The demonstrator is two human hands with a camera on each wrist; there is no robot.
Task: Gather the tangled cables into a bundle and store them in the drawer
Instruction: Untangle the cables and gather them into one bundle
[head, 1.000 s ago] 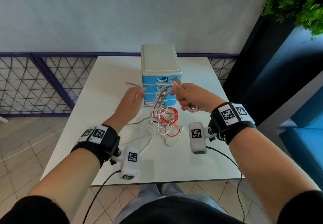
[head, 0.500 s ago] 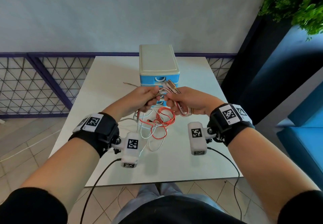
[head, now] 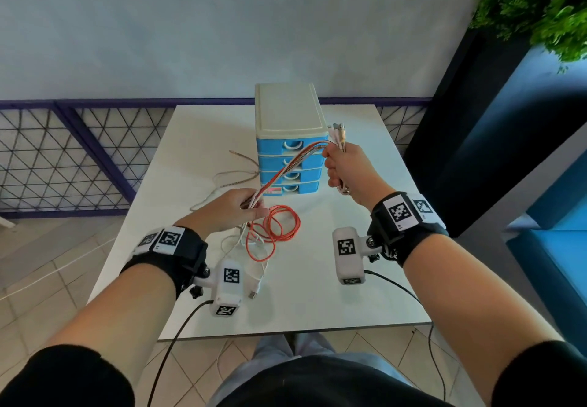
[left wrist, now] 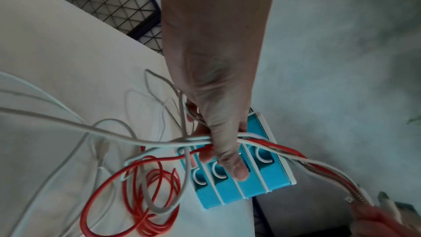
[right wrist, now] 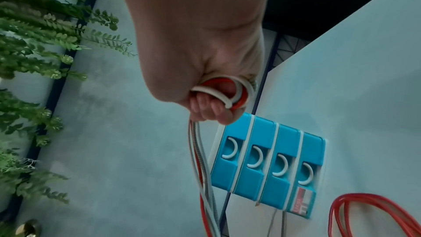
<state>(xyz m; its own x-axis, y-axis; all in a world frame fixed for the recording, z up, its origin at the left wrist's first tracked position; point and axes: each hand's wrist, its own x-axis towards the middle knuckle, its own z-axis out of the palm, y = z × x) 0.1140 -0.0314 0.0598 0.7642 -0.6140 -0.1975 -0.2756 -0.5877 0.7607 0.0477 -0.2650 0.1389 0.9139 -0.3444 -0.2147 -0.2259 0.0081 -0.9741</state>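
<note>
Since half a second back the hands have pulled apart: right hand (head: 347, 170) up by the drawer unit (head: 287, 140), fist wrapped tight round the cables (head: 290, 165); left hand (head: 232, 213) low, grip pinching the same strands. The rest lies looped on the bench (head: 349, 295). I'd slide the left along evenly, then fold. Drawers look closed, I think.
</note>
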